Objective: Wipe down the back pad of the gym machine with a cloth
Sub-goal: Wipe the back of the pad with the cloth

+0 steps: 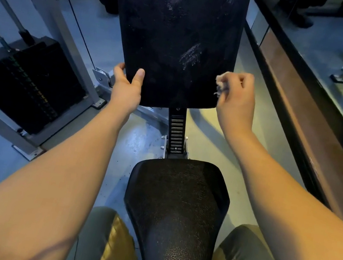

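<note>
The black back pad (177,32) of the gym machine rises ahead of me, with pale scuffed streaks on its surface. My left hand (126,86) grips the pad's lower left corner, thumb on the front face. My right hand (237,95) is closed into a fist at the pad's lower right edge. A small bunched pale cloth (221,84) sticks out of that fist, touching or just off the pad's edge.
The black seat pad (176,209) sits between my knees, joined to the back pad by a notched adjustment post (176,133). A weight stack (27,84) in a grey frame stands to the left. A long dark ledge (305,101) runs along the right.
</note>
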The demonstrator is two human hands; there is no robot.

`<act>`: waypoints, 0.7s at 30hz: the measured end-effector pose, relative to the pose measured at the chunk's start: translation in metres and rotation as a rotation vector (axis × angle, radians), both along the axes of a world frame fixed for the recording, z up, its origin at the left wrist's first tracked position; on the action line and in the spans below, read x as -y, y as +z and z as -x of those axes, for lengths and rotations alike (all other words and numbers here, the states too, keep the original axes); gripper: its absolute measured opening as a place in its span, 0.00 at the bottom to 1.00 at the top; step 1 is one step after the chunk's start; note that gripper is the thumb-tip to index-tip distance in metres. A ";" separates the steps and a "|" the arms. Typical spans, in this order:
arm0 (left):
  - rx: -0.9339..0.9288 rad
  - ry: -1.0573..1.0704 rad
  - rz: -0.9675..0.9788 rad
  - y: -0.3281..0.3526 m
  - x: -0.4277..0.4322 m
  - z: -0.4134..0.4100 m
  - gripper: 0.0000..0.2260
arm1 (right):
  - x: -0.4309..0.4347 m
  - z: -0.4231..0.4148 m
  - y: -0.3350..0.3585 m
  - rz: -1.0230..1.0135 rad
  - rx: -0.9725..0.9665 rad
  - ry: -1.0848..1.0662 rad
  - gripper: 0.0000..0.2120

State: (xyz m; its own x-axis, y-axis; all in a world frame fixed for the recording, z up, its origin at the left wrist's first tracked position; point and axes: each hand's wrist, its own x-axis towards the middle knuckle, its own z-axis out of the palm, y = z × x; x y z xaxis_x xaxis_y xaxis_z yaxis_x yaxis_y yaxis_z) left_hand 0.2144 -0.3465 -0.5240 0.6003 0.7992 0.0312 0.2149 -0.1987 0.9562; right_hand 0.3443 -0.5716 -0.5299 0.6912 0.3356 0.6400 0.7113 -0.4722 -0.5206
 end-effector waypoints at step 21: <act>-0.019 -0.003 -0.005 0.001 0.003 0.000 0.26 | -0.025 0.025 -0.008 0.027 -0.072 0.103 0.08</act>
